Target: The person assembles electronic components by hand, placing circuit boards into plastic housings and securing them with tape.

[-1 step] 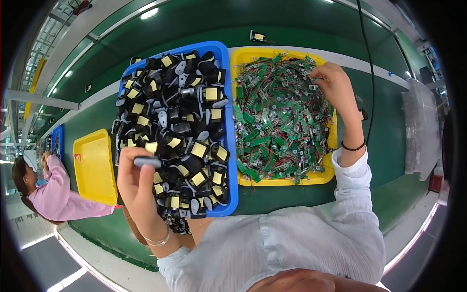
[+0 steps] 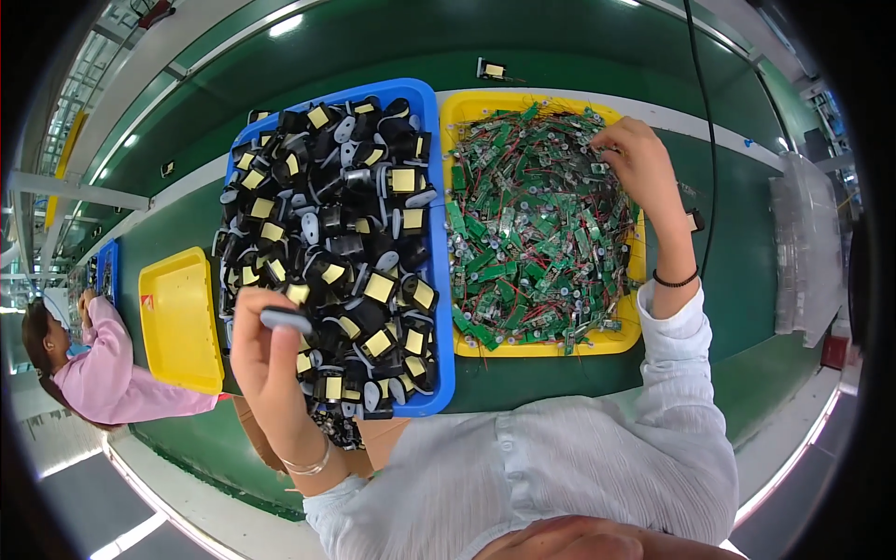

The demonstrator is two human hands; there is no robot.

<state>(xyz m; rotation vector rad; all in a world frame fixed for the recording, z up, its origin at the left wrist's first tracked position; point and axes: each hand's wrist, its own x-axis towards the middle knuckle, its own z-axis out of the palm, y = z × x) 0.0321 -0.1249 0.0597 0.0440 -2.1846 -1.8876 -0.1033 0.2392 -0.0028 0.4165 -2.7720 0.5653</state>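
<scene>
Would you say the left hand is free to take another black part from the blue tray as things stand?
Probably not at once: the left hand already holds a grey piece in its fingers, though it hovers right over the blue tray.

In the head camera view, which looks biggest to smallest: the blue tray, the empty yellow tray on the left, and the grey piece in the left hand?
1. blue tray
2. empty yellow tray
3. grey piece, by far the smallest, held in the left hand

No change between the two views.
Left hand [image 2: 266, 350], right hand [image 2: 635, 159] and both trays lie exactly as before.
</scene>
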